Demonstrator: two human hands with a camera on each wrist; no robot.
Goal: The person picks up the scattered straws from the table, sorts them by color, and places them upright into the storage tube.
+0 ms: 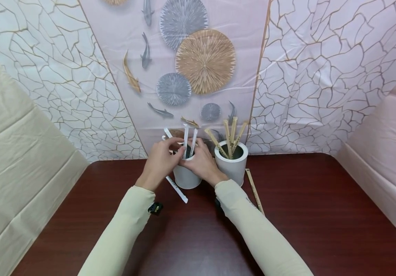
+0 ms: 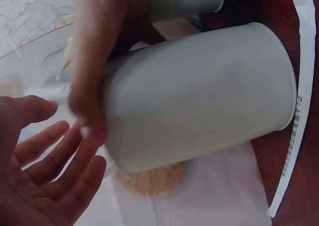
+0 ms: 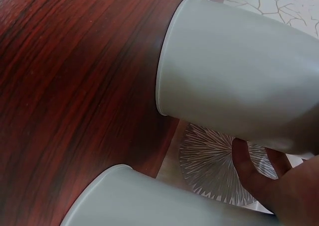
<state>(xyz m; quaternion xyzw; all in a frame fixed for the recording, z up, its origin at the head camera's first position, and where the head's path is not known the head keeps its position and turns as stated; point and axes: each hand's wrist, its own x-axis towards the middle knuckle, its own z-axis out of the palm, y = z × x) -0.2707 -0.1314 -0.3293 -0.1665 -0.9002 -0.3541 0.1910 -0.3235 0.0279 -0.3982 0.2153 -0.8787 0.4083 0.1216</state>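
Note:
In the head view my left hand [image 1: 159, 163] is at the mouth of the left grey-white cup [image 1: 187, 178]. The left wrist view shows its fingers loosely bent and apart from the thumb, with nothing seen between them. My right hand [image 1: 202, 161] grips the same cup near its rim, thumb on the near side; its fingertips are partly hidden. Slim white stick packets [image 1: 185, 138] stand in this cup, their lower ends hidden. Another white stick packet [image 2: 298, 116] lies on the table close to the cup's base.
To the right stands a second grey-white cup [image 1: 231, 168] holding several tan stick packets [image 1: 233, 134]. One tan stick packet [image 1: 254, 191] lies on the dark red wooden table [image 1: 322, 214] beside it. Patterned cloth [image 1: 322, 88] hangs behind the table.

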